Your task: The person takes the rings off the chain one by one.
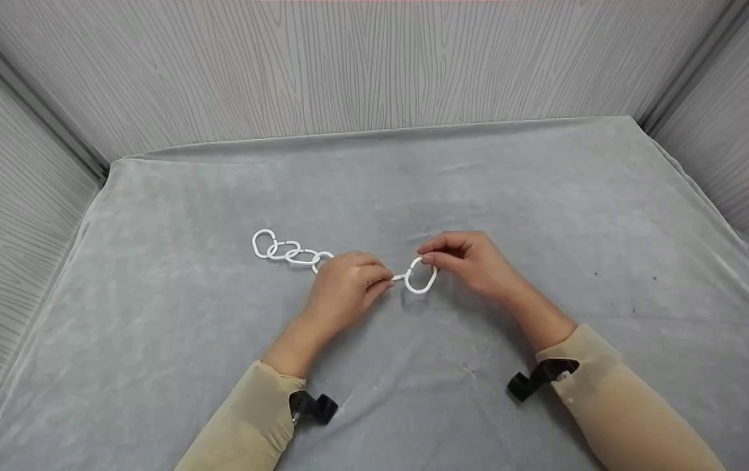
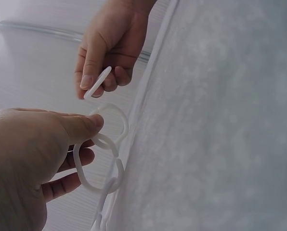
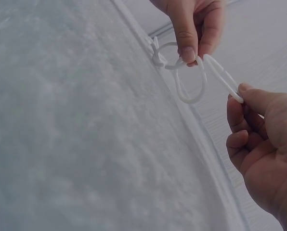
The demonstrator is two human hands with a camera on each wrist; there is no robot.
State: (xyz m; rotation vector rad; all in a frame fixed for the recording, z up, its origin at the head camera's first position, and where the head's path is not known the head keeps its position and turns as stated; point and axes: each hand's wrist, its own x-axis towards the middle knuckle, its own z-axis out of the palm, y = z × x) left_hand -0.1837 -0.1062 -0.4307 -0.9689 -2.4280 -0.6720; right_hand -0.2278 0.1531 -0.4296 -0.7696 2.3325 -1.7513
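A chain of white plastic oval links runs from the left across the cloth to my left hand. Thumb and fingers of that hand pinch a link near the chain's right end, and the hand covers part of the chain. My right hand pinches the top edge of another white oval link between thumb and fingertips. This link is tilted and stands close beside the chain's end. Whether the two are hooked together I cannot tell; the right wrist view shows the link right next to the chain.
Grey cloth with soft wrinkles covers the table. Pale wood-grain panels rise behind it and at both sides. Each sleeved wrist carries a black camera mount. Small dark specks lie on the cloth at the right.
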